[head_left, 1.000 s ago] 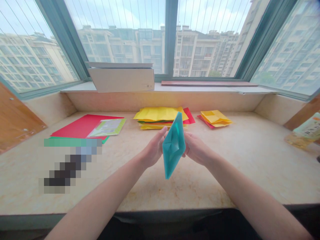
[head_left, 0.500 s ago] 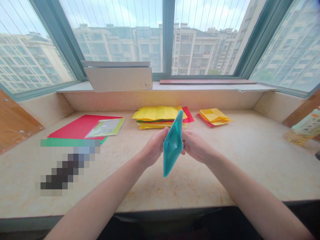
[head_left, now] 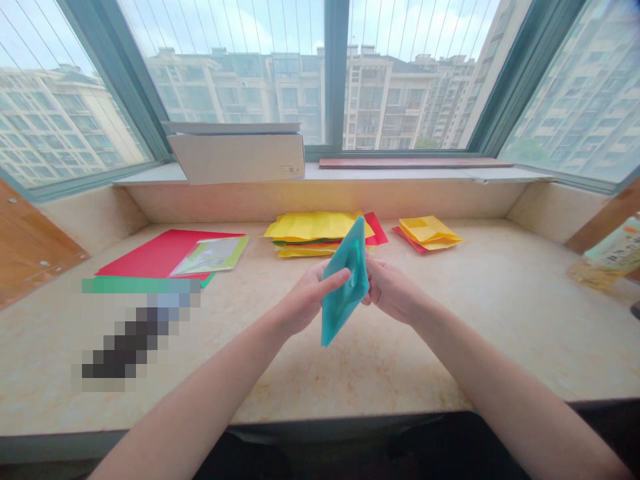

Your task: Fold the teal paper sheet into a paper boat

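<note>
A folded teal paper piece [head_left: 345, 310] is held up between both hands, above the middle of the counter. It is tilted, its upper corner pointing up and away, with a creased hollow near its centre. On its left edge, my left hand [head_left: 305, 297] grips it, the thumb lying across the near face and the other fingers hidden behind. My right hand [head_left: 393, 287] pinches the right edge, fingers curled against the paper. Behind the teal paper lies a stack of yellow folded papers [head_left: 317, 227] with some red and green layers.
Yellow and red folded papers [head_left: 430, 232] lie back right. At left are a red sheet [head_left: 150, 255], a clear packet [head_left: 213, 255] and a blurred-out patch [head_left: 130, 340]. A white box [head_left: 245, 157] stands on the sill; a bottle [head_left: 610, 257] is at far right.
My left thumb has moved from the paper's left edge onto its near face. The teal paper has turned slightly, showing more of that face, and its lower tip has shifted a little left and up.
</note>
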{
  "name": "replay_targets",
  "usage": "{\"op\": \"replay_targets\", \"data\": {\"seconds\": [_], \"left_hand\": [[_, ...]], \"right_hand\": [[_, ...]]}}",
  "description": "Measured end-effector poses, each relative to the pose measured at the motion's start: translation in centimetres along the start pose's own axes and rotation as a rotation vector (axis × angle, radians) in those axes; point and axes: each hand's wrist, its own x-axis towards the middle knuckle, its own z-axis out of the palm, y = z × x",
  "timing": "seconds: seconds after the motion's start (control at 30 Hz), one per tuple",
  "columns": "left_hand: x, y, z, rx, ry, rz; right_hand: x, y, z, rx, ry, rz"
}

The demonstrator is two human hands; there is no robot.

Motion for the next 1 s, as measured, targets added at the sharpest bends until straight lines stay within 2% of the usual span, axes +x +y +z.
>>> {"op": "replay_targets", "data": {"seconds": [0.1, 0.2, 0.37, 0.67, 0.87, 0.93, 1.0], "left_hand": [[0.2, -0.1, 0.0, 0.020, 0.129, -0.049], [0.3, -0.2, 0.1, 0.016, 0.190, -0.077], [0.2, 0.1, 0.2, 0.027, 0.227, -0.083], [0.2, -0.4, 0.5, -0.021, 0.206, -0.121], [0.1, -0.3, 0.7, -0.014, 0.239, -0.122], [0.0, 0.0, 0.9, -0.047, 0.256, -0.127], [-0.1, 0.4, 1.0, -0.082, 0.283, -0.140]], "right_hand": [[0.1, 0.4, -0.1, 0.016, -0.027, -0.002], [0.1, 0.6, 0.0, 0.029, -0.055, 0.006], [0.2, 0.8, 0.3, 0.087, -0.077, -0.006], [0.2, 1.4, 0.1, 0.089, -0.012, -0.046], [-0.2, 1.2, 0.7, 0.083, 0.036, -0.161], [-0.2, 1.2, 0.5, 0.072, -0.002, -0.145], [-0.2, 1.2, 0.0, 0.043, -0.108, -0.087]]}}
